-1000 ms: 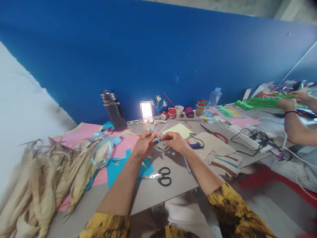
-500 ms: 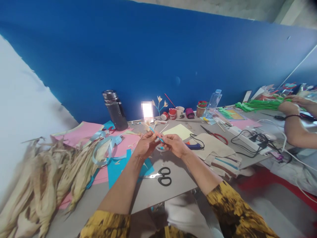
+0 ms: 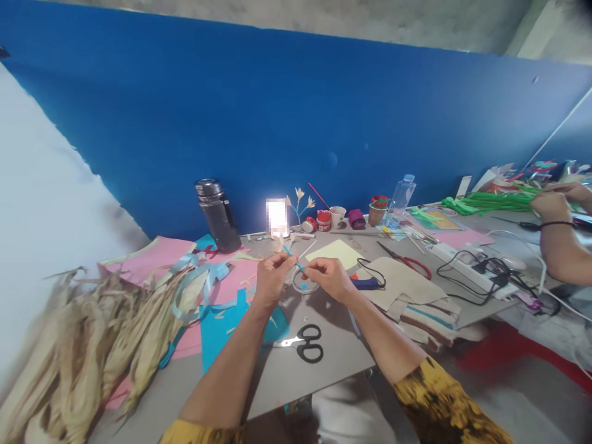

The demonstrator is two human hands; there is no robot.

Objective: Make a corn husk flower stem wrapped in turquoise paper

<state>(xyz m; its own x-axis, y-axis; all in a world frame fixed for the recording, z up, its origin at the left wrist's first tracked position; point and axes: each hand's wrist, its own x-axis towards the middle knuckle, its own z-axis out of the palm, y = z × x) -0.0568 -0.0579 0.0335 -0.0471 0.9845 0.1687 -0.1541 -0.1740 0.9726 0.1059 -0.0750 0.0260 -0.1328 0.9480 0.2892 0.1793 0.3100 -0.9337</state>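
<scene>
A thin blue stem (image 3: 300, 267) runs between my two hands above the table, with a pale husk-like flower (image 3: 278, 243) near its far end. My left hand (image 3: 274, 276) pinches the stem just below the flower. On the stem's nearer end, the fingertips of my right hand (image 3: 330, 275) are closed. Under my hands lies a roll of clear tape (image 3: 305, 287), partly covered by them. Black-handled scissors (image 3: 309, 343) rest on the table closer to me. Several similar pale flowers on a blue branch (image 3: 300, 209) stand at the back.
Dried corn husks (image 3: 76, 345) and blue paper (image 3: 222, 320) spread at left, below a dark flask (image 3: 217, 216). To the right are a blue-handled glue gun (image 3: 367, 283), red-handled pliers (image 3: 414, 265), folded cloth (image 3: 393, 280) and a power strip (image 3: 472, 269). A co-worker's hands (image 3: 552, 203) handle green strips.
The view has tilted up slightly, so the table sits lower in it. My hands have drawn a little apart along the stem, and the tape roll between them shows more.
</scene>
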